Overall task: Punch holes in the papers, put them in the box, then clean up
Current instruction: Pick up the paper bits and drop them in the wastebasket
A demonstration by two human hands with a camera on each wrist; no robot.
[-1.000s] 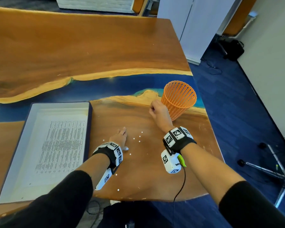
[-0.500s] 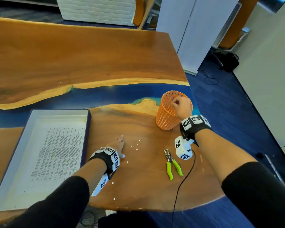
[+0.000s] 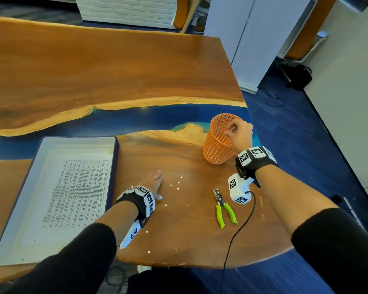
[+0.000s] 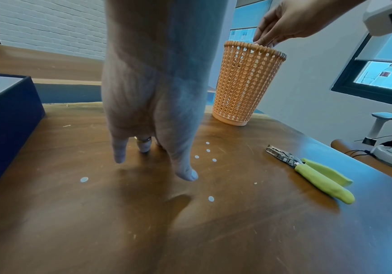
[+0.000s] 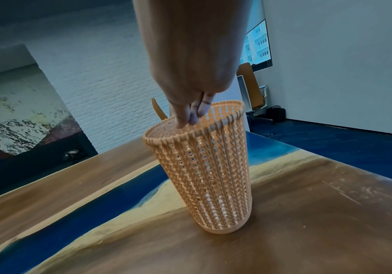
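An orange mesh basket (image 3: 216,145) (image 4: 246,83) (image 5: 204,176) stands on the wooden table near its right edge. My right hand (image 3: 232,129) (image 4: 264,39) (image 5: 189,116) hovers over its mouth, fingers bunched and pointing down past the rim, with nothing visible between them. Beside several white paper dots (image 3: 178,182) (image 4: 207,150), my left hand (image 3: 155,181) (image 4: 154,163) lies flat on the table with straight fingers. The green-handled hole punch (image 3: 223,206) (image 4: 312,172) lies loose below the basket. A printed paper (image 3: 77,198) rests in the open box (image 3: 115,158) at the left.
More paper dots (image 3: 148,252) lie scattered toward the front table edge (image 3: 200,265). A black cable (image 3: 238,230) trails from the right wrist camera across the table and over the edge. Blue carpet and a white cabinet (image 3: 242,49) are at the right.
My right hand moved from the basket's left side, fisted, up over its mouth, and its fingers have uncurled downward. The left hand stayed flat on the table.
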